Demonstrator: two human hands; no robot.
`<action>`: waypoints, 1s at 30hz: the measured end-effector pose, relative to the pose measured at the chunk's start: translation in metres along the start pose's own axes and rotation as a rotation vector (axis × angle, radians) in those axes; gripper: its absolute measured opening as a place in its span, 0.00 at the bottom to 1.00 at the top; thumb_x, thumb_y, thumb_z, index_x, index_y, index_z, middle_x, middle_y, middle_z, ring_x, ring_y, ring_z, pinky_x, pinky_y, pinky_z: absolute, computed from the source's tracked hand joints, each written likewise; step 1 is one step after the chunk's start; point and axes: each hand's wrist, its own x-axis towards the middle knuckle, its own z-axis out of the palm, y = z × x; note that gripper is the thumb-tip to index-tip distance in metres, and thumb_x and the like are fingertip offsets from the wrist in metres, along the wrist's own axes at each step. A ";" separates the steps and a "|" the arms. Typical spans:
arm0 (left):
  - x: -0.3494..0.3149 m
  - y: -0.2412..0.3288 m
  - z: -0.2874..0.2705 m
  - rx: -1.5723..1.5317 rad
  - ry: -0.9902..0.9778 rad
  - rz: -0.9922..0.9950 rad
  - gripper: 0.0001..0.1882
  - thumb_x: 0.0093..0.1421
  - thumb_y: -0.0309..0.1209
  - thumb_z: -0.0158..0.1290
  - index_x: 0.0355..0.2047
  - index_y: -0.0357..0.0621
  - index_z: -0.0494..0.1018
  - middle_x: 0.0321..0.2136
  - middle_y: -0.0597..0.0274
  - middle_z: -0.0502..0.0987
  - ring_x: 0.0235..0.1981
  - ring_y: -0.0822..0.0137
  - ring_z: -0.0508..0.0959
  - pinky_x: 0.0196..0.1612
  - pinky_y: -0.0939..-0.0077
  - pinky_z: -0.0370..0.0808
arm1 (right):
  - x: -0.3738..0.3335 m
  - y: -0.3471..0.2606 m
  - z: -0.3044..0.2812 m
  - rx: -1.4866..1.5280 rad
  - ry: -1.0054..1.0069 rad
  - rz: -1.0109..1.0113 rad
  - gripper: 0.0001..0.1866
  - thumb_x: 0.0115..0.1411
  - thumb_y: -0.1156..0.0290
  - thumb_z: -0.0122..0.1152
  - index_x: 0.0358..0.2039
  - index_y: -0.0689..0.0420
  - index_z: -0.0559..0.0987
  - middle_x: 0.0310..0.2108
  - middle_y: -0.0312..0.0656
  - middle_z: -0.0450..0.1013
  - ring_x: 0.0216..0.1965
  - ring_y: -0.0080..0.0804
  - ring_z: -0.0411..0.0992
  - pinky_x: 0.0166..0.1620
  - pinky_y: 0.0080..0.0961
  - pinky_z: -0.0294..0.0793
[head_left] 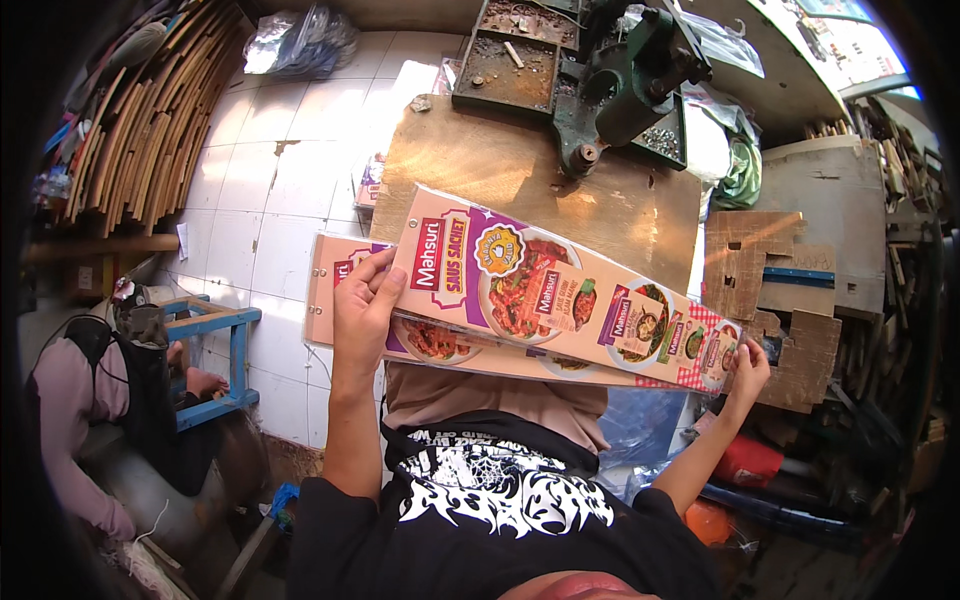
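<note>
A long peach and purple printed display card (520,278) with food pictures and a plastic-like sheen is held up across my lap. My left hand (368,300) grips its left part, thumb on the face. My right hand (748,372) pinches the narrow far right corner. Under it lies a similar card (325,265), fanned out to the left and lower down, partly hidden; how many sheets are there I cannot tell. Small metal eyelets show at the left ends. Just beyond the cards is a wooden work board (440,150).
A green hand press (630,95) stands at the board's far side, beside trays (505,70) of small metal pieces. Wooden strips (150,130) are stacked far left. Another person (85,385) sits at left near a blue frame (238,355). Cut brown boards (810,355) lie at right.
</note>
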 end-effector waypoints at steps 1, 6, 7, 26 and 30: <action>0.002 -0.003 0.001 0.007 -0.001 -0.021 0.20 0.66 0.26 0.51 0.54 0.25 0.67 0.39 0.51 0.81 0.38 0.74 0.80 0.43 0.83 0.74 | -0.007 0.013 -0.004 0.121 0.029 0.074 0.11 0.61 0.75 0.61 0.44 0.66 0.78 0.33 0.38 0.76 0.31 0.21 0.74 0.34 0.16 0.74; 0.002 -0.008 -0.002 0.024 0.037 -0.014 0.20 0.66 0.27 0.50 0.54 0.24 0.67 0.38 0.52 0.81 0.37 0.74 0.79 0.43 0.83 0.74 | -0.025 0.021 0.005 0.413 0.064 0.228 0.12 0.62 0.76 0.60 0.45 0.66 0.76 0.34 0.37 0.76 0.32 0.21 0.74 0.36 0.16 0.76; 0.002 -0.008 -0.001 -0.009 0.028 -0.015 0.20 0.66 0.27 0.50 0.54 0.25 0.67 0.39 0.52 0.81 0.38 0.75 0.79 0.44 0.83 0.74 | -0.024 0.026 0.006 0.471 0.099 0.194 0.12 0.62 0.76 0.60 0.45 0.66 0.76 0.34 0.37 0.75 0.33 0.21 0.74 0.37 0.17 0.76; 0.032 0.054 -0.030 0.382 0.114 0.184 0.21 0.67 0.32 0.50 0.52 0.24 0.69 0.38 0.53 0.80 0.37 0.74 0.79 0.42 0.82 0.74 | 0.021 -0.092 0.053 0.556 -0.223 0.060 0.18 0.66 0.72 0.57 0.53 0.69 0.73 0.43 0.43 0.76 0.42 0.22 0.74 0.45 0.17 0.74; 0.055 0.058 -0.040 0.580 0.134 0.170 0.22 0.64 0.35 0.52 0.50 0.27 0.73 0.40 0.52 0.80 0.40 0.69 0.78 0.47 0.77 0.73 | 0.030 -0.108 0.072 0.513 -0.256 0.036 0.19 0.65 0.71 0.58 0.53 0.69 0.74 0.44 0.45 0.76 0.43 0.24 0.74 0.47 0.19 0.74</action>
